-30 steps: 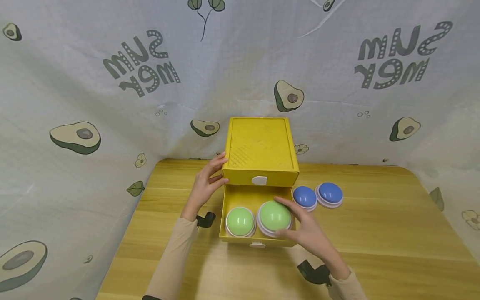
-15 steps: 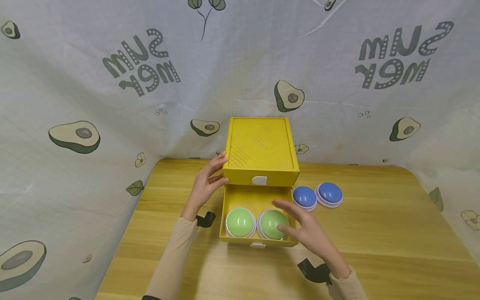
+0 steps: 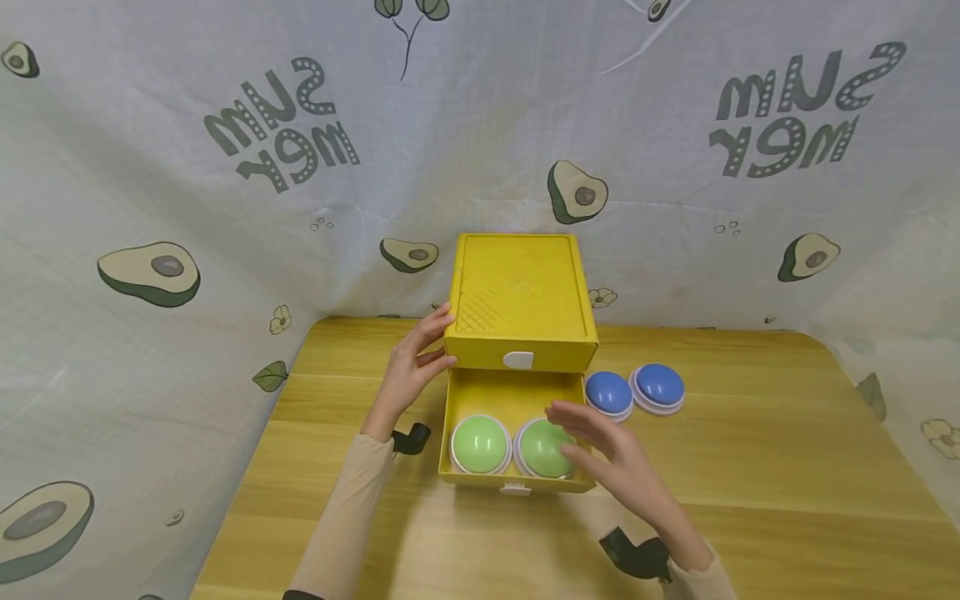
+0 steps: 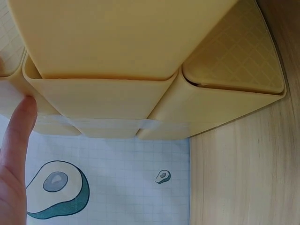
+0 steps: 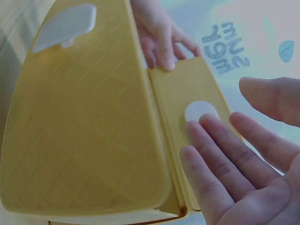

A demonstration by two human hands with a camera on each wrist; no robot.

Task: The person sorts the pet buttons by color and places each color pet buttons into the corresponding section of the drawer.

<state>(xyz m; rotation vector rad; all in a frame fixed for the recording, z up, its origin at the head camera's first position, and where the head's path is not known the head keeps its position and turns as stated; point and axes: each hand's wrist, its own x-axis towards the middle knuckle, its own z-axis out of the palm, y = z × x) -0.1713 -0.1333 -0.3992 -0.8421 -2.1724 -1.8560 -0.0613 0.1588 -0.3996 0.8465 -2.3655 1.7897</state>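
Observation:
In the head view, a yellow drawer box [image 3: 521, 287] stands at mid-table with its lower drawer [image 3: 487, 387] pulled out. Two green domed push buttons on white bases lie in it: a left button [image 3: 480, 444] and a right button [image 3: 542, 447]. My left hand [image 3: 408, 375] touches the box's left side, thumb near the front corner; the left wrist view shows an extended finger [image 4: 21, 122] against the yellow wall. My right hand [image 3: 618, 458] hovers over the drawer's right side, partly covering the right button, holding nothing. Its fingers are extended in the right wrist view.
Two blue domed push buttons, a nearer one [image 3: 608, 393] and a farther one [image 3: 657, 386], lie on the wooden table [image 3: 765, 433] right of the box. A printed cloth [image 3: 517, 125] hangs close behind the table and along its sides.
The right green button was between my right fingers and has gone down into the drawer, released. My right hand has since drawn slightly back to the right. My left hand stays put.

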